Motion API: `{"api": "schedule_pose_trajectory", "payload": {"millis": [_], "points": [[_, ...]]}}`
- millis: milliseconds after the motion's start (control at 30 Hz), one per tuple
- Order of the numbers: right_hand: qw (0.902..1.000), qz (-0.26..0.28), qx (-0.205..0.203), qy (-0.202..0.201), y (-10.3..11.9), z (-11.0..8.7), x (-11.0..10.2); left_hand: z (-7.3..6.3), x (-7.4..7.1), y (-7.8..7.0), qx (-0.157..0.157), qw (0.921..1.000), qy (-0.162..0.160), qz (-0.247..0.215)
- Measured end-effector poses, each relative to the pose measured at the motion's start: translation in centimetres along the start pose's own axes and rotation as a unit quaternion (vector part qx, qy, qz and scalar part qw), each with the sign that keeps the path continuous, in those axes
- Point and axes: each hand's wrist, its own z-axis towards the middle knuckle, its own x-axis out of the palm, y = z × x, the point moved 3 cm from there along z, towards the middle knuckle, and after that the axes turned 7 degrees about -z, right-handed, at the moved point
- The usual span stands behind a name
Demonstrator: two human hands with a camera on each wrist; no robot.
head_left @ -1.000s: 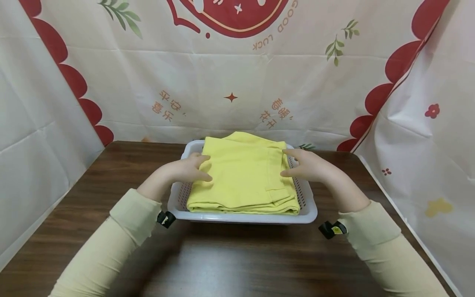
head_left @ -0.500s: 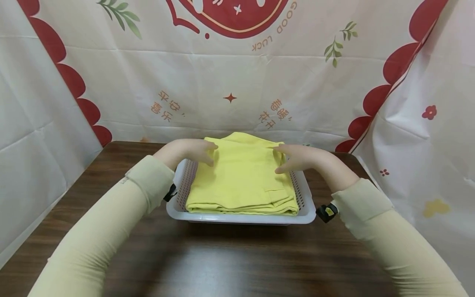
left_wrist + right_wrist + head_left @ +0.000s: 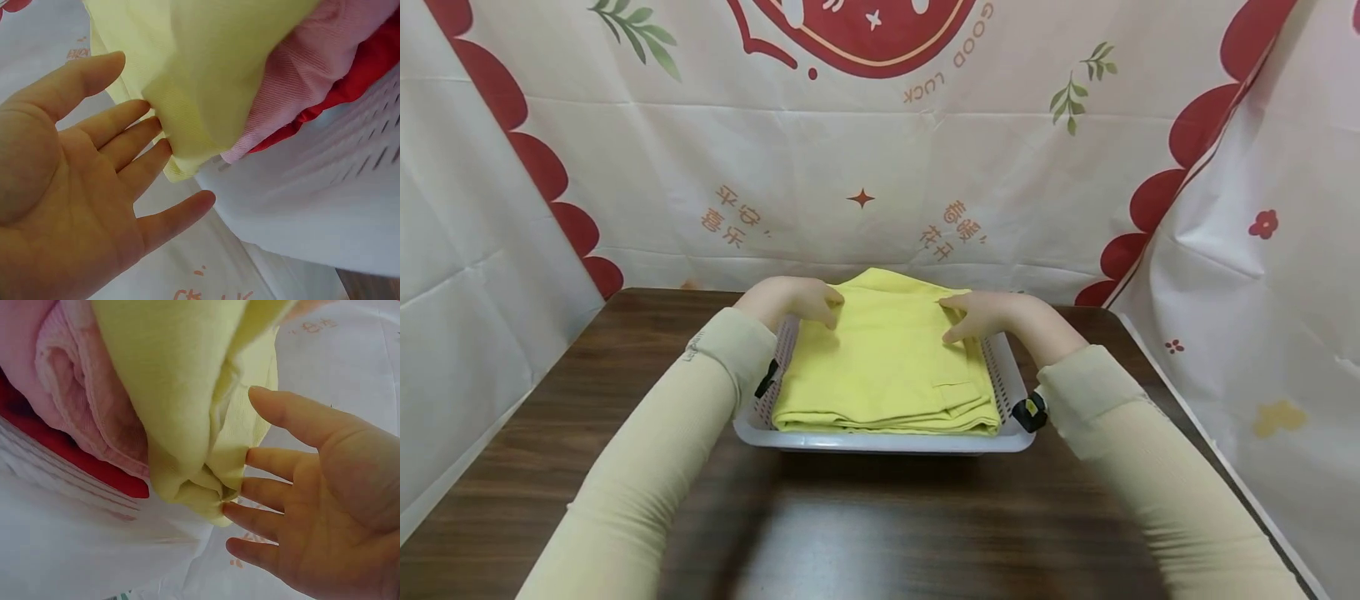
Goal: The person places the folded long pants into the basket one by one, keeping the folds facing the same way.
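A folded yellow garment (image 3: 887, 358) lies on top in a pale plastic basket (image 3: 880, 444). Folded pink cloth (image 3: 312, 69) and red cloth (image 3: 375, 59) show beneath it in the left wrist view. My left hand (image 3: 797, 298) is at the garment's far left side, fingers extended and fingertips touching its edge. At the far right side, my right hand (image 3: 988, 312) has its fingers spread, their tips against the yellow fabric. Both palms, seen in the wrist views, hold nothing. The garment's underside is hidden in the head view.
The basket stands on a dark brown wooden table (image 3: 865, 533), near its back edge. A white printed cloth (image 3: 865, 150) hangs close behind, and more white cloth (image 3: 1247, 333) borders the table's right side.
My left hand has moved forward and slightly right, to the garment's far left corner. My right hand has moved a little left, over the garment. Basket and garment stay in place.
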Motion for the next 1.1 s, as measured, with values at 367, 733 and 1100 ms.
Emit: {"api": "schedule_pose_trajectory", "payload": {"millis": [367,733,1100], "points": [[0.9998,-0.019,0.002,0.002,0.3,1.0,0.1,0.5,0.3,-1.0,-0.037,0.9983,0.011,0.043],[0.9987,-0.050,0.015,0.002,0.6,2.1,-0.2,0.9,0.2,-0.2,-0.035,0.9983,-0.009,-0.044],[0.9994,0.000,-0.022,0.028,-1.1,1.6,0.0,1.7,-0.2,-0.8,-0.046,0.9961,-0.061,-0.043]]}}
